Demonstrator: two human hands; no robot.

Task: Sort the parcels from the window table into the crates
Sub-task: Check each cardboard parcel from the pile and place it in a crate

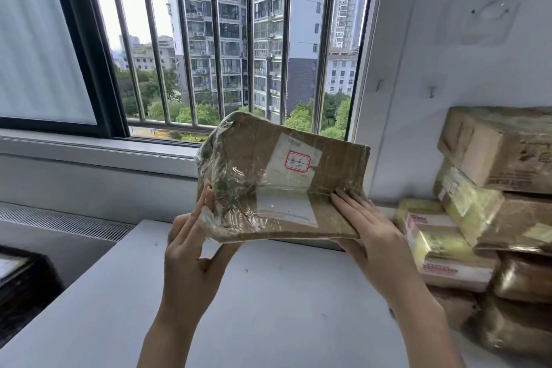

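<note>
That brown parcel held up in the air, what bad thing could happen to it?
The parcel is held only at its lower corners by the left hand and right hand, so its slick tape wrap might slip. Swinging it right could knock the leaning stack of parcels.

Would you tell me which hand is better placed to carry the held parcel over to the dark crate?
Left, probably: the left hand already holds the parcel on the side nearer the dark crate; the right hand is farther away.

The label's red-framed writing (297, 161) is illegible; stacked parcels (495, 218) run off right.
</note>
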